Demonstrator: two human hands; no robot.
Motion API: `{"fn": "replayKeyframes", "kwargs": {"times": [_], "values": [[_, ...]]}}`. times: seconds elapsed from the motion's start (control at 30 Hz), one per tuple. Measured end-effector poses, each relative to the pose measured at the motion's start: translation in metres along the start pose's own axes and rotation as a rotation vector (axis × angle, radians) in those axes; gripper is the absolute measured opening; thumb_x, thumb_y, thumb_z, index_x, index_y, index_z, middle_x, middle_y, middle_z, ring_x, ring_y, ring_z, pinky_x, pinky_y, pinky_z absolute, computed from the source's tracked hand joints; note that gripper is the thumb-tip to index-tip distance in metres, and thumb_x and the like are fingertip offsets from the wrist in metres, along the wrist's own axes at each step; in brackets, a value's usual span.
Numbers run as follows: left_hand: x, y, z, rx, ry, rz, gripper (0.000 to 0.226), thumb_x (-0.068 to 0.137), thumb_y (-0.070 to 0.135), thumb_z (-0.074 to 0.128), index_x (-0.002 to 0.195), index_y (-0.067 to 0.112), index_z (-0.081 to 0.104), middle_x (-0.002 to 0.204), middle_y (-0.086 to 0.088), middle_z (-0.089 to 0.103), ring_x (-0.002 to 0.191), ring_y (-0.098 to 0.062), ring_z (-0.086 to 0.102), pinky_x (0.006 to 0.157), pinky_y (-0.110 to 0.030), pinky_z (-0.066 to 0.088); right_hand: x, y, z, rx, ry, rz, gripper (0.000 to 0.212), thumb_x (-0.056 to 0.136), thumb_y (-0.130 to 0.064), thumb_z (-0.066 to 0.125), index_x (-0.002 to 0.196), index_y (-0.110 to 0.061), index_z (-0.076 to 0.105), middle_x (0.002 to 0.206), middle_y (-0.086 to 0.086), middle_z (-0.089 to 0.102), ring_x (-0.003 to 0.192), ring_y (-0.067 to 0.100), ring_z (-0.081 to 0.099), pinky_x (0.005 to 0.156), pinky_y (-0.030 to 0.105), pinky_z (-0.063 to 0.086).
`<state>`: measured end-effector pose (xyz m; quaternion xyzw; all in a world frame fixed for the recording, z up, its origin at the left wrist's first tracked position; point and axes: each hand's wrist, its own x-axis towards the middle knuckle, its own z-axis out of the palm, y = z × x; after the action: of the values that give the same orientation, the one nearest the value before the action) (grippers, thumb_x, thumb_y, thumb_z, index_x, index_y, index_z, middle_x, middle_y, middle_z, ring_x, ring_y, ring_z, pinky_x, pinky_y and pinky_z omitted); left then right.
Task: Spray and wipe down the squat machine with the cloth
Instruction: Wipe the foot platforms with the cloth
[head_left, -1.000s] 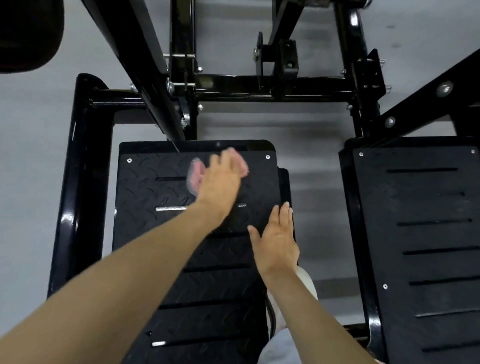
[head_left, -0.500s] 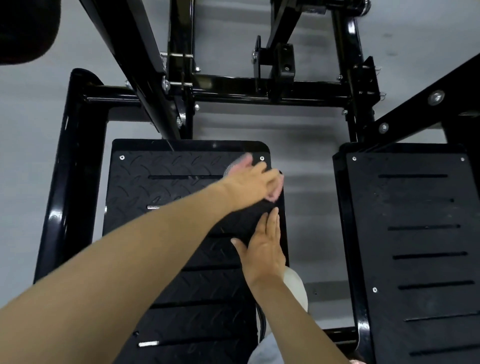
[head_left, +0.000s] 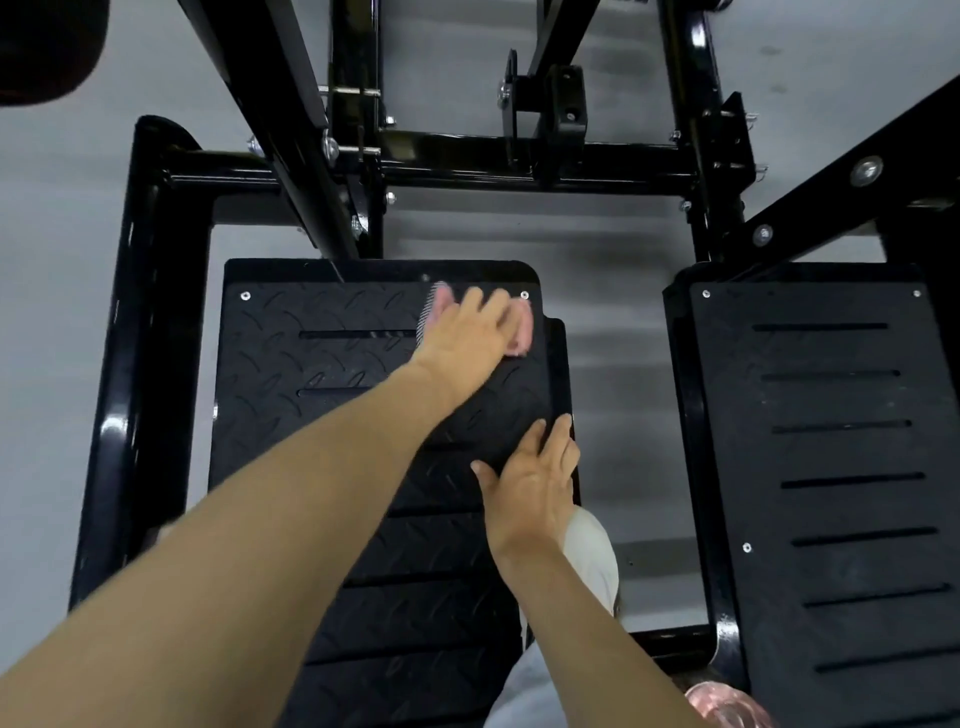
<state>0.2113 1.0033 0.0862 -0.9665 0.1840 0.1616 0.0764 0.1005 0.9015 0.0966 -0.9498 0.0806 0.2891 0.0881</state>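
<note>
Grey floor fills the background. At the far left, the glossy black tube of the machine bends round the left plate, a slotted, tread-patterned footplate.

My left hand lies at that plate's far right corner. Its fingers are fairly straight and slightly spread, pressing the pink cloth flat on the plate. The cloth shows past the fingertips and at the hand's left side.

Nearer me, my right hand rests flat on the plate's right edge, fingers straight and together, thumb out, holding nothing. Just below it a pale shoe shows beside the plate.

Across a strip of floor stands the right plate. At the bottom edge sits a blurred pink thing I cannot make out.
</note>
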Motion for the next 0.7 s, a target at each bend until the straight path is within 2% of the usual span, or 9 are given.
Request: {"fn": "replayKeyframes", "kwargs": {"times": [0.07,0.17,0.23,0.3,0.4,0.47,0.57,0.63,0.7], "values": [[-0.004,0.016,-0.006,-0.137,-0.050,-0.132,0.080,0.080,0.011,0.064,0.147,0.009,0.021,0.138,-0.013,0.030,0.126,-0.029,0.034,0.108,-0.045,0.029,-0.003,-0.001,0.002,0.003,-0.005,0.002,0.085,0.096,-0.048,0.047,0.151,-0.002,0.003,0.157,0.017,-0.008,0.144,0.026,0.009,0.113,0.030,0.026],[-0.027,0.045,0.014,-0.070,0.007,0.202,0.065,0.085,0.012,0.059,0.143,0.009,0.029,0.131,-0.010,0.034,0.119,-0.028,0.039,0.100,-0.046,0.034,-0.005,0.001,0.005,0.042,0.040,0.015,0.082,0.094,-0.046,0.050,0.149,0.001,0.011,0.152,0.016,0.006,0.138,0.025,0.018,0.108,0.030,0.038],[-0.035,0.035,0.024,0.053,0.053,0.389,0.070,0.087,0.012,0.058,0.147,0.009,0.023,0.128,-0.008,0.035,0.114,-0.027,0.041,0.099,-0.047,0.037,-0.008,0.004,0.006,0.047,0.067,0.002,0.077,0.095,-0.045,0.049,0.148,0.001,0.017,0.150,0.014,0.011,0.135,0.024,0.021,0.106,0.030,0.039],[-0.031,0.015,0.027,0.106,0.061,0.315,0.079,0.083,0.011,0.062,0.148,0.011,0.018,0.129,-0.009,0.034,0.116,-0.028,0.040,0.099,-0.050,0.036,-0.011,0.008,0.009,0.016,0.062,-0.038,0.074,0.098,-0.045,0.044,0.149,0.002,0.017,0.151,0.014,0.010,0.138,0.024,0.018,0.110,0.028,0.032],[-0.032,0.001,0.021,-0.033,0.033,-0.163,0.081,0.081,0.009,0.062,0.147,0.008,0.016,0.134,-0.013,0.031,0.119,-0.030,0.037,0.098,-0.049,0.036,-0.017,0.013,0.012,0.001,0.045,-0.068,0.075,0.099,-0.044,0.040,0.151,-0.002,0.007,0.154,0.015,0.005,0.142,0.025,0.013,0.114,0.028,0.024],[-0.037,0.017,0.017,-0.134,-0.005,-0.299,0.081,0.082,0.010,0.062,0.148,0.008,0.016,0.135,-0.014,0.031,0.121,-0.031,0.037,0.102,-0.047,0.032,-0.018,0.014,0.013,-0.011,0.031,-0.079,0.075,0.100,-0.044,0.040,0.152,-0.005,0.003,0.157,0.017,0.000,0.144,0.026,0.009,0.115,0.030,0.022],[-0.050,0.045,0.022,-0.157,0.008,-0.027,0.072,0.089,0.014,0.055,0.149,0.010,0.016,0.139,-0.014,0.029,0.124,-0.030,0.035,0.107,-0.041,0.029,-0.017,0.010,0.013,-0.019,0.025,-0.092,0.075,0.098,-0.044,0.044,0.152,-0.006,0.009,0.156,0.017,0.003,0.144,0.027,0.011,0.115,0.033,0.025],[-0.050,0.032,0.023,-0.037,0.035,0.163,0.072,0.088,0.016,0.056,0.149,0.013,0.018,0.138,-0.012,0.030,0.123,-0.030,0.037,0.108,-0.045,0.030,-0.016,0.007,0.013,-0.010,0.032,-0.071,0.076,0.097,-0.045,0.045,0.152,-0.006,0.011,0.155,0.015,0.008,0.142,0.026,0.014,0.115,0.033,0.028],[-0.049,0.008,0.027,0.028,0.027,0.082,0.075,0.084,0.014,0.060,0.148,0.014,0.019,0.135,-0.012,0.031,0.122,-0.030,0.038,0.106,-0.049,0.030,-0.015,0.005,0.015,-0.024,0.016,-0.053,0.077,0.098,-0.047,0.041,0.152,-0.005,0.006,0.155,0.016,0.006,0.144,0.026,0.011,0.116,0.034,0.026]]}}
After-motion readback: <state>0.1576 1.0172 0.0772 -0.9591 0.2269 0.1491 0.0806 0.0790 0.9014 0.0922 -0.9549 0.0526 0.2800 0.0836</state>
